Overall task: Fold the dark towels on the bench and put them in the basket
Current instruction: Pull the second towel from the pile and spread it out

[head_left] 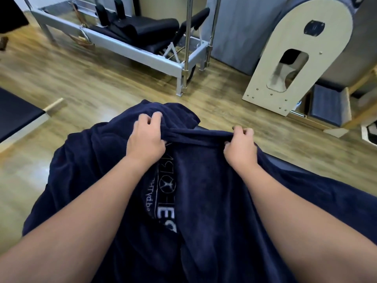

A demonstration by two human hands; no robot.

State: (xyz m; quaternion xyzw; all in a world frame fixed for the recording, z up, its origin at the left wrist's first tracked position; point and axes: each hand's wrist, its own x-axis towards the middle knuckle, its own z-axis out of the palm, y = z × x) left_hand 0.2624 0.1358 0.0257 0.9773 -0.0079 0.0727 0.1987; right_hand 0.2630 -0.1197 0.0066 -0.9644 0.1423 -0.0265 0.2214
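Note:
A large dark navy towel (204,201) with white printed lettering lies bunched in front of me and covers most of the bench (289,166), of which only a dark strip shows at the right. My left hand (145,136) grips the towel's upper edge at the left. My right hand (239,146) pinches the same edge further right. The hem is stretched taut between the two hands. More navy cloth is heaped beyond my left hand. No basket is in view.
A grey-framed exercise machine (130,43) with black pads stands on the wooden floor ahead. A pale wooden arched apparatus (293,58) stands at the right, with a dark padded box (326,105) beside it. Another dark padded bench (18,113) juts in at the left.

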